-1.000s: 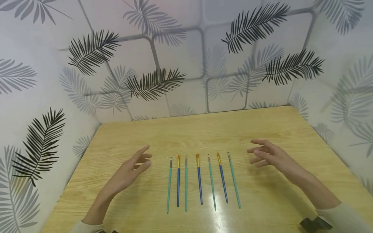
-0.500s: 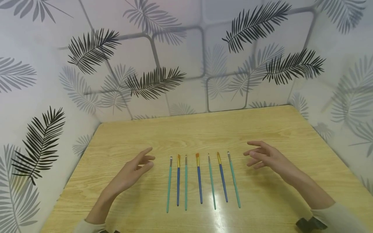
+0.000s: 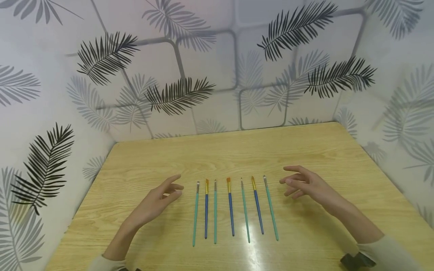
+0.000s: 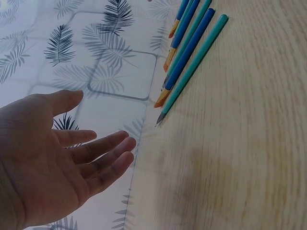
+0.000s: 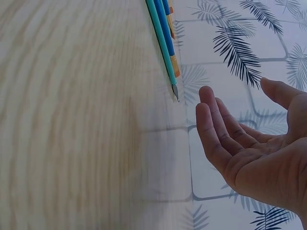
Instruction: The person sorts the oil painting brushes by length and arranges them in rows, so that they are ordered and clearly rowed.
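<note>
Several slim paintbrushes lie in a row on the wooden table, bristles toward the wall, green and blue handles alternating. The leftmost green paintbrush point(image 3: 195, 218) is nearest my left hand point(image 3: 156, 201), which hovers just left of the row with its fingers relaxed and holding nothing. On the other side, my right hand point(image 3: 310, 186) floats right of the rightmost green paintbrush point(image 3: 272, 212), also holding nothing. Between them, a blue paintbrush with a wide orange tip point(image 3: 231, 210) lies mid-row. Both wrist views show loosely spread fingers apart from the brushes.
The light wooden table point(image 3: 142, 158) ends against a wall point(image 3: 217, 75) with a leaf pattern. Similar walls rise at the left and right sides. A bright glare spot falls on the tabletop near the front. A dark strap point(image 3: 357, 260) sits at the right sleeve.
Both hands have drifted slightly inward, the left one to the right and the right one to the left, closer to the brushes. The paintbrushes have stayed in place.
</note>
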### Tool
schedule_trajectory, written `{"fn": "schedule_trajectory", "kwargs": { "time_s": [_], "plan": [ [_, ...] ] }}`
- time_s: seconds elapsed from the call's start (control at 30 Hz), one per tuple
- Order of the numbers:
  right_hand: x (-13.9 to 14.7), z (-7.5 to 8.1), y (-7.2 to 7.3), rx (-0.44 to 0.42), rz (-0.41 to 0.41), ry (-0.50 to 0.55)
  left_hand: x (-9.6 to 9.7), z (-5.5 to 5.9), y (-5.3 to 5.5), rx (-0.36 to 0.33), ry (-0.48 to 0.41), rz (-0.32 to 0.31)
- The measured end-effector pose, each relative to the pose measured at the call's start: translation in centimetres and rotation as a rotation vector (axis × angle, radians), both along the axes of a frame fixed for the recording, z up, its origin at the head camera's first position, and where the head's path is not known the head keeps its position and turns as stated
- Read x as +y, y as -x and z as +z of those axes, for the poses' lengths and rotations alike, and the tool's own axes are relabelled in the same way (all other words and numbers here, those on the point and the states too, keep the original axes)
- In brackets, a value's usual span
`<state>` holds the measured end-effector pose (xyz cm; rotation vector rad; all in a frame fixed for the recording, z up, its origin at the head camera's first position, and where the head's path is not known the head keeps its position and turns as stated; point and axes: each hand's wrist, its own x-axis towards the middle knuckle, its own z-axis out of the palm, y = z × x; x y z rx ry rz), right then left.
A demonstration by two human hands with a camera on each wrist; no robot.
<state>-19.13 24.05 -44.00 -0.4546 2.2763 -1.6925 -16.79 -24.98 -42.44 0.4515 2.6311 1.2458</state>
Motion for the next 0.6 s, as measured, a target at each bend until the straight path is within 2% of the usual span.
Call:
{"fn": "schedule_trajectory", "kwargs": {
  "time_s": [0.27,0.6],
  "plan": [
    [-0.5,0.0,0.0,-0.007,-0.002,-0.020,0.5,-0.3,0.0,-0.020,-0.020,-0.001],
    [-1.4,0.0,-0.2,-0.075,0.013,-0.052,0.9,-0.6,0.0,-0.039,-0.028,0.013]
  ]
}}
